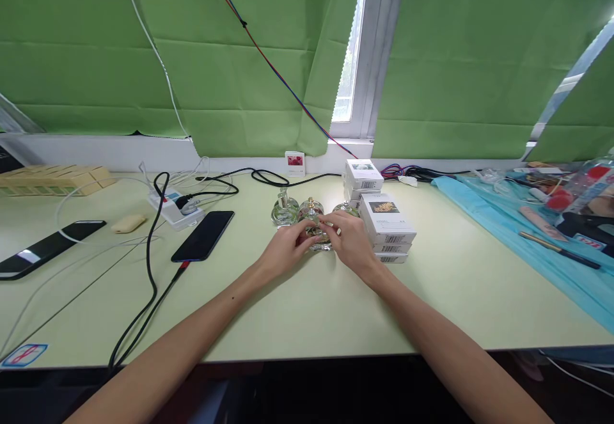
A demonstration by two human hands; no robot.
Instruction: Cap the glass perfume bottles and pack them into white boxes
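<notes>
My left hand is closed about the left side of a small clear glass bottle standing on the table. The thumb and forefinger of my right hand pinch at that bottle's top; what lies between those fingertips is too small to make out. Just behind stands another glass bottle with a gold-coloured top. To its left is a glass bottle with a clear neck. On the right, a further glass bottle is partly covered by my right hand.
Stacked white boxes stand right of my hand, with more white boxes behind. On the left lie a black phone, a power strip, a yellowish case and cables. A blue plastic sheet bearing a pen covers the right side.
</notes>
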